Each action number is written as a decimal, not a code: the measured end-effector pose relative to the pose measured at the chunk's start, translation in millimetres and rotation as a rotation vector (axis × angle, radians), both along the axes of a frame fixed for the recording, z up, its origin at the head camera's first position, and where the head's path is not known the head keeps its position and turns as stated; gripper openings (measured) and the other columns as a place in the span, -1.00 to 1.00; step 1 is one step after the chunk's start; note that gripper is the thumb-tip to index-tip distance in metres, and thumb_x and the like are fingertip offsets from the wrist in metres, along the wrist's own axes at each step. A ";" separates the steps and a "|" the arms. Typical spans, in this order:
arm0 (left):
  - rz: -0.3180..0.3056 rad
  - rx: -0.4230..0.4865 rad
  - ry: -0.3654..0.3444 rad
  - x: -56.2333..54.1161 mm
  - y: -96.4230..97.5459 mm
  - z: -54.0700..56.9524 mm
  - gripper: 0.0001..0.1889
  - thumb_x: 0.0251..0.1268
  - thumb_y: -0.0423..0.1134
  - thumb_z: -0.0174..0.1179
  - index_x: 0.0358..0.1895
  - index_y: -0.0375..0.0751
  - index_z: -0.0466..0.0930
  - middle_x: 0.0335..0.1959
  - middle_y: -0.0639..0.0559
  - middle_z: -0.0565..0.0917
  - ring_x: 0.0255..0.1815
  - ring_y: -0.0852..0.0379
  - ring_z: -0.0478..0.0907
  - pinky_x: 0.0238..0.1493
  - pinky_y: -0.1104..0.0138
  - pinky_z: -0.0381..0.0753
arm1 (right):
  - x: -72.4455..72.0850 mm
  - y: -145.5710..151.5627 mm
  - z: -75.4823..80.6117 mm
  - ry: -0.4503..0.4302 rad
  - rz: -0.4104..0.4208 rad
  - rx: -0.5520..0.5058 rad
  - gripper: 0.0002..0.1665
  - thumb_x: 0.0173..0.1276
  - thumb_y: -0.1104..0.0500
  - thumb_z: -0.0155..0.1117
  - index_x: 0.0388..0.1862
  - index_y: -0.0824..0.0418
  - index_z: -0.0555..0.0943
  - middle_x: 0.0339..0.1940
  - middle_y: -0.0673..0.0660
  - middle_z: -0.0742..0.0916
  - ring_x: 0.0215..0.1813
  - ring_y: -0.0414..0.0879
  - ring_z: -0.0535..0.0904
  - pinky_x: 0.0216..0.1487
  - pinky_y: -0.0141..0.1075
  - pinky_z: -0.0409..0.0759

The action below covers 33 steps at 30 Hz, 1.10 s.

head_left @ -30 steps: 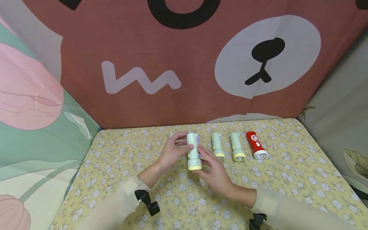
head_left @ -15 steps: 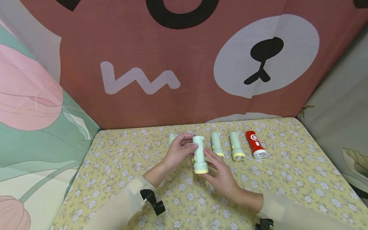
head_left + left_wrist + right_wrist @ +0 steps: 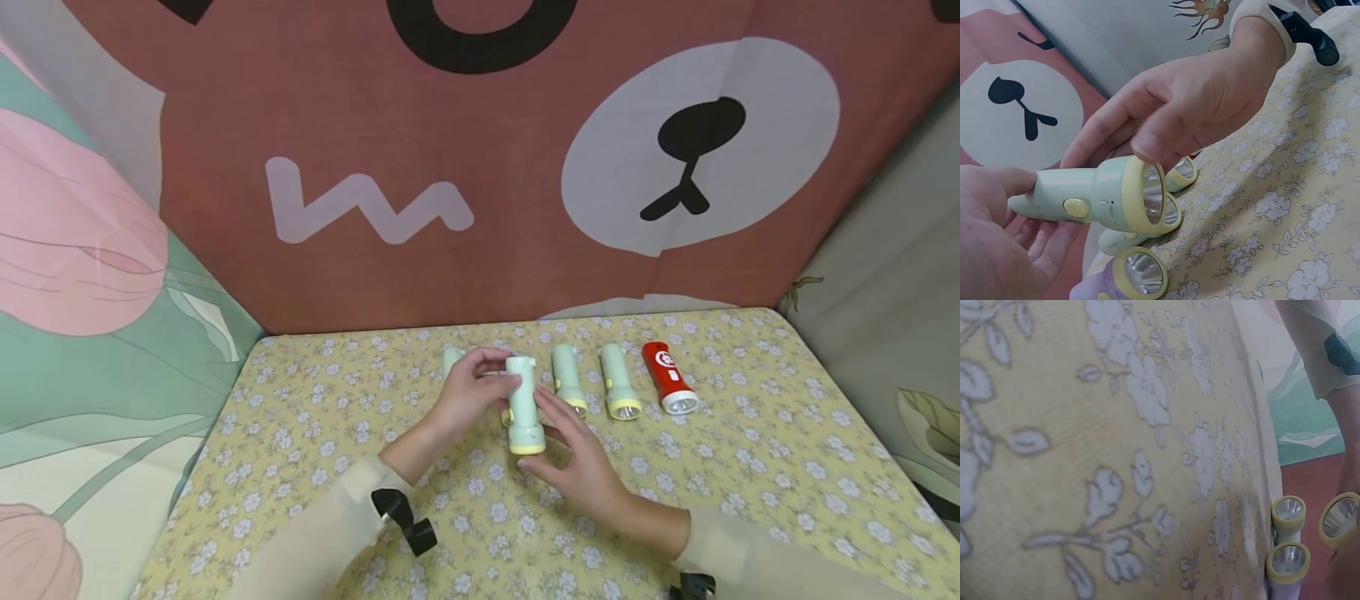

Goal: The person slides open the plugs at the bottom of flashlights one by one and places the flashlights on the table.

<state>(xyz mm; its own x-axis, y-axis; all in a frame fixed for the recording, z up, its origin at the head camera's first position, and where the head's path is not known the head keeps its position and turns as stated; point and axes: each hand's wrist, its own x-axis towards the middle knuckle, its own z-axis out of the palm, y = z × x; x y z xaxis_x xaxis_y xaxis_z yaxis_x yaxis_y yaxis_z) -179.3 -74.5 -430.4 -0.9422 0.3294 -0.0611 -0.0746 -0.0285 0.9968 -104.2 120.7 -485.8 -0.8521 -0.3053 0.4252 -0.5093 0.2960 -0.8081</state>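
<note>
A pale green flashlight (image 3: 523, 408) with a yellow rim is held up above the table, lens end toward the person. In the left wrist view, its yellow switch and small printed face show on the side of the flashlight (image 3: 1085, 197). My left hand (image 3: 467, 390) grips the tail end between thumb and fingers. The right hand (image 3: 581, 462) reaches round the lens end, its fingers along the body and its thumb at the rim; this thumb is blurred in the left wrist view. Behind the held flashlight lies a purple flashlight (image 3: 1116, 280), mostly hidden in the head view.
Two pale green flashlights, one left (image 3: 567, 379) and one right (image 3: 618, 382), lie right of the hands, then a red flashlight (image 3: 669, 377) with a white rim. Another green flashlight (image 3: 452, 358) shows behind the left hand. A flowered cloth (image 3: 315, 450) covers the table; a printed curtain (image 3: 420, 283) hangs behind.
Both hands and the held flashlight have moved right and slightly toward the person, mostly in the first half second. More of the green flashlight behind the left hand now shows.
</note>
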 end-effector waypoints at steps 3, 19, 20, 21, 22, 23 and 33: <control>0.001 0.008 0.008 -1.1 -0.1 1.9 -0.55 0.42 -0.39 0.27 0.31 -0.36 0.43 0.15 -0.22 0.58 -0.07 0.07 0.68 -0.14 0.08 0.72 | -2.1 0.2 2.0 -0.039 0.020 -0.023 0.06 0.21 0.28 0.55 0.61 0.17 0.21 0.60 0.26 0.26 0.51 0.16 0.29 0.31 -0.10 0.56; -0.019 -0.052 0.217 -3.7 -1.5 4.5 -0.59 0.38 -0.42 0.31 0.25 -0.31 0.50 0.19 -0.20 0.59 0.19 -0.13 0.57 0.12 0.16 0.67 | -27.5 7.8 27.2 -0.301 0.027 -0.099 -0.20 0.38 0.25 0.42 0.52 0.29 0.29 0.33 0.28 0.57 0.35 0.20 0.49 0.27 0.04 0.58; -0.019 -0.058 0.239 -4.1 -1.5 4.2 -0.59 0.37 -0.42 0.32 0.24 -0.31 0.50 0.19 -0.19 0.59 0.19 -0.12 0.57 0.13 0.16 0.66 | -29.7 8.4 27.8 -0.317 0.034 -0.098 -0.22 0.39 0.24 0.42 0.51 0.29 0.31 0.32 0.27 0.58 0.35 0.20 0.50 0.27 0.06 0.58; -0.020 -0.063 0.258 -4.7 -1.4 3.7 -0.60 0.37 -0.42 0.32 0.23 -0.31 0.50 0.19 -0.18 0.59 0.19 -0.12 0.57 0.15 0.15 0.65 | -31.7 8.9 28.1 -0.330 0.042 -0.099 -0.24 0.40 0.24 0.41 0.50 0.29 0.33 0.31 0.27 0.59 0.34 0.20 0.50 0.27 0.07 0.58; -0.021 -0.066 0.279 -5.2 -1.3 3.4 -0.60 0.37 -0.42 0.32 0.23 -0.33 0.51 0.19 -0.19 0.59 0.18 -0.12 0.58 0.17 0.13 0.64 | -33.4 9.2 28.0 -0.339 0.047 -0.099 -0.26 0.40 0.23 0.41 0.49 0.29 0.36 0.31 0.27 0.60 0.34 0.19 0.51 0.27 0.07 0.58; -0.022 -0.070 0.294 -5.7 -1.1 3.1 -0.61 0.37 -0.43 0.32 0.22 -0.33 0.51 0.18 -0.19 0.60 0.18 -0.12 0.58 0.19 0.11 0.63 | -34.9 9.5 27.6 -0.344 0.048 -0.095 -0.27 0.40 0.22 0.42 0.48 0.28 0.37 0.30 0.26 0.61 0.33 0.18 0.52 0.27 0.06 0.58; -0.034 -0.088 0.374 -6.2 -1.0 3.3 -0.60 0.30 -0.48 0.35 0.18 -0.36 0.54 0.16 -0.19 0.61 0.14 -0.12 0.61 0.28 0.01 0.55 | -41.9 7.7 21.6 -0.344 0.026 -0.089 -0.30 0.36 0.21 0.46 0.44 0.24 0.46 0.26 0.21 0.66 0.29 0.13 0.57 0.25 -0.07 0.62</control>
